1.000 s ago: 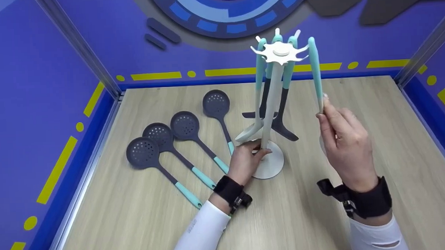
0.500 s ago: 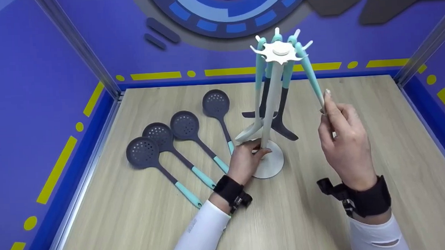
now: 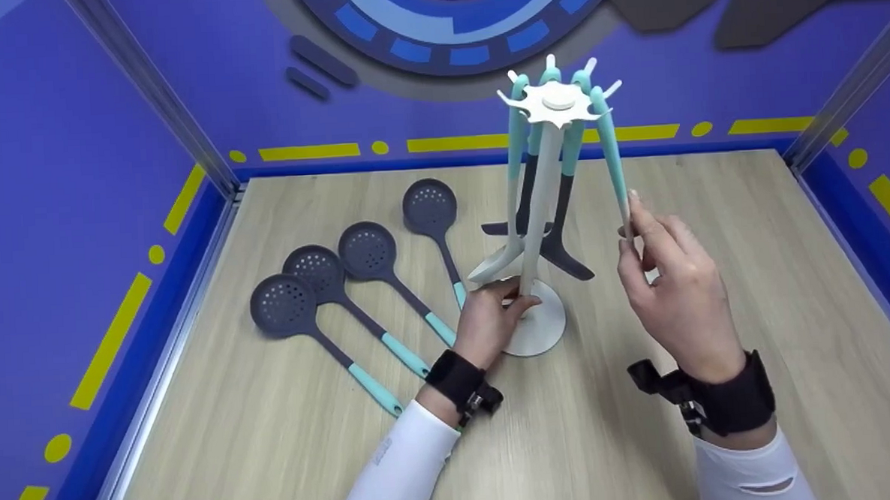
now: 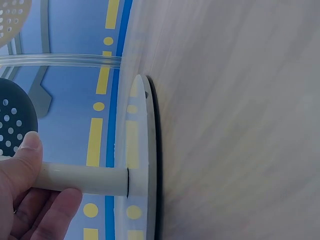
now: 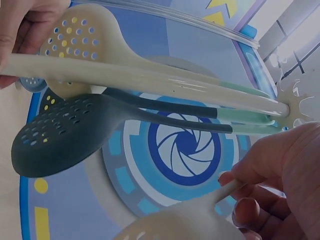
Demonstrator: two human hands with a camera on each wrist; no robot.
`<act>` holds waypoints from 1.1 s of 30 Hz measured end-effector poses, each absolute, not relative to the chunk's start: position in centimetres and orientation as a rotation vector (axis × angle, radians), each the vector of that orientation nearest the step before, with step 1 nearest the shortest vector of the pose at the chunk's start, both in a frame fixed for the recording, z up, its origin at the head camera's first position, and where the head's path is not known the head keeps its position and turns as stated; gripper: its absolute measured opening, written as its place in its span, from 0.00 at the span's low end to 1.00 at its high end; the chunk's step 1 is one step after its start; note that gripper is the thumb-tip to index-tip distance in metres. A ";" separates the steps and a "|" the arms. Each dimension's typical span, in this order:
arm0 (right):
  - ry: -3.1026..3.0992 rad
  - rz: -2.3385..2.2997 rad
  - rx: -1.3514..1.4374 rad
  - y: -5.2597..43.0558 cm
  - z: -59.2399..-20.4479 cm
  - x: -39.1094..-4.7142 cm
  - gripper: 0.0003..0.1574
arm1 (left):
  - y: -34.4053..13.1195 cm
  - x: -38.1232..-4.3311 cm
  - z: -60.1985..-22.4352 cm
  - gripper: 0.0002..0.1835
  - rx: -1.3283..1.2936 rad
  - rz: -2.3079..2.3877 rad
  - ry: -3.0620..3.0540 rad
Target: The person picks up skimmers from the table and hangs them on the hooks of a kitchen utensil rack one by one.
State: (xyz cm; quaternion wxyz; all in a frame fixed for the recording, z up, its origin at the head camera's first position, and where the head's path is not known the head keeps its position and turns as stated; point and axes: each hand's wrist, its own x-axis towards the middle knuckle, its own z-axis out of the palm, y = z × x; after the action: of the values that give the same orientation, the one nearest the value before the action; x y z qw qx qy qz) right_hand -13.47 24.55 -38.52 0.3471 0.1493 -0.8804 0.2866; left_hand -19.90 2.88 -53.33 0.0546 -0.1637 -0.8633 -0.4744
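My left hand (image 3: 489, 319) grips the white pole (image 3: 540, 193) of a utensil stand low down, just above its round base (image 3: 543, 336). To the right of the stand, my right hand (image 3: 676, 285) pinches a cream spoon with a teal handle (image 3: 610, 149). The handle's top end is at a right-hand arm of the stand's star-shaped top (image 3: 559, 104). In the right wrist view the rounded spoon head (image 5: 175, 222) shows below my fingers; whether it has holes I cannot tell. A cream skimmer (image 3: 499, 261) and dark skimmers (image 3: 566, 261) hang from other arms.
Several dark skimmers (image 3: 284, 306) with teal handles lie fanned out on the wooden table (image 3: 273, 453) left of the stand. Blue panels (image 3: 182, 81) with yellow markings enclose the table at the back and both sides.
The spoon's handle top has moved left, inward from an arm's outer tip toward the stand's centre. My right hand has shifted slightly left with it. My left hand keeps its hold on the pole.
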 end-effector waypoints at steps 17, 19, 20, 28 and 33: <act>-2.277 0.914 0.430 23.8 -39.1 -14.0 0.27 | 2.9 -19.9 -53.3 0.16 -0.474 -1.429 -2.651; -2.274 0.921 0.426 23.6 -39.3 -14.1 0.28 | 2.9 -19.9 -53.3 0.16 -0.469 -1.418 -2.657; -2.275 0.922 0.427 23.6 -39.4 -14.1 0.28 | 2.9 -19.9 -53.2 0.16 -0.466 -1.410 -2.660; -2.257 0.928 0.477 23.2 -39.7 -14.3 0.29 | 3.0 -19.9 -53.3 0.15 -0.466 -1.371 -2.641; -2.250 0.941 0.483 22.9 -39.9 -14.5 0.29 | 3.0 -19.9 -53.3 0.15 -0.468 -1.342 -2.635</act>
State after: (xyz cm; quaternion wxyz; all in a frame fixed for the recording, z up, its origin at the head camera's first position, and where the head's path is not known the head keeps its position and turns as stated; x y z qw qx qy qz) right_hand -14.49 22.91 -39.90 0.3217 0.1838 -0.8569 0.3582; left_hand -19.86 2.97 -53.29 0.0740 -0.1558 -0.8777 -0.4470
